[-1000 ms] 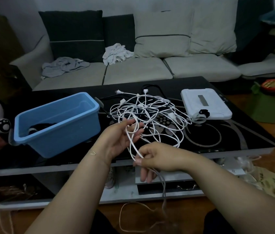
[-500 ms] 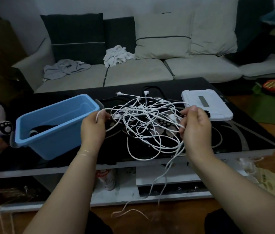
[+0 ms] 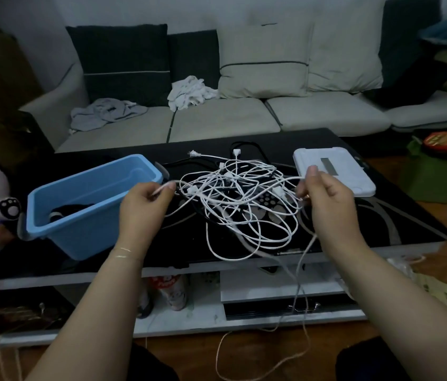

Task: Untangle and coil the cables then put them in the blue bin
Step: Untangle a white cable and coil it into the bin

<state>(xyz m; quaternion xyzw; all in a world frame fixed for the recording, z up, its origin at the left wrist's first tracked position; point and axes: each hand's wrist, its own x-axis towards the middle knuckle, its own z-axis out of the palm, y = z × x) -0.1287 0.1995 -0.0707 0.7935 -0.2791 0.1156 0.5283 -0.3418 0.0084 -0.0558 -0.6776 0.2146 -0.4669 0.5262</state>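
Behind everything ran a sofa strewn with cloths, and before it the dark desk carried the work. Its blue bin sat at the left with something dark already inside, a white box at the right. Between them lay the white cables, thin, light and limp, likely to snag on their own plugs; free ends looked the best hold. One strand trailed off the desk edge to the floor. The left hand pinched a strand beside the bin; the right hand pinched another near the box, stretching it across the heap.
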